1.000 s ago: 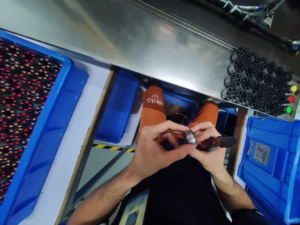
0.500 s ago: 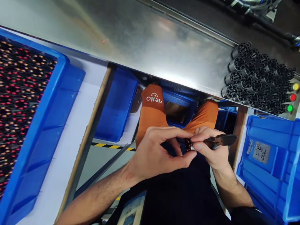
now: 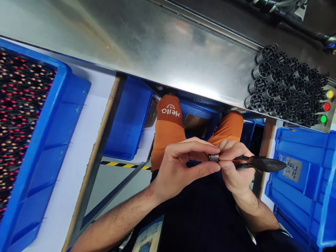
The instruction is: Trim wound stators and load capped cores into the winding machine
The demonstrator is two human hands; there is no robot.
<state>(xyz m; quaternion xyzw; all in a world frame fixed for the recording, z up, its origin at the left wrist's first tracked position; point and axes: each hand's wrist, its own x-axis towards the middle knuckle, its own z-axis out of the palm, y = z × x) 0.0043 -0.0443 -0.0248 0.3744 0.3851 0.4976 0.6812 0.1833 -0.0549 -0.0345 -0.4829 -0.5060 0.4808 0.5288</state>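
Since half a second ago you have turned the small metal cylinder [image 3: 214, 158] so that its grey side wall faces up where its dark end face showed, and the black tool [image 3: 259, 163] now reaches further out to your right, its tip over the blue bin on the right [image 3: 301, 196].

Your left hand [image 3: 181, 169] pinches the cylinder between forefinger above and thumb below. Your right hand [image 3: 233, 168] meets it from the other side, fingertips pressed on the same part, while its remaining fingers stay wrapped round the handle of the tool. Whether the tool's jaws are parted cannot be made out. Both hands hang over your lap, below the near edge of the steel worktop [image 3: 147, 45], and the cylinder is carried by the fingers alone, clear of any surface.

At the right end of the worktop, near its front edge, lies a stack of black ribbed cylinders [image 3: 285, 91], packed side by side with their open ends toward you. Just beyond them, at the right corner, stand three lamps [image 3: 327, 106], yellow, red and green. To your left a large blue tray [image 3: 49, 140] holds rows of small red and tan parts.
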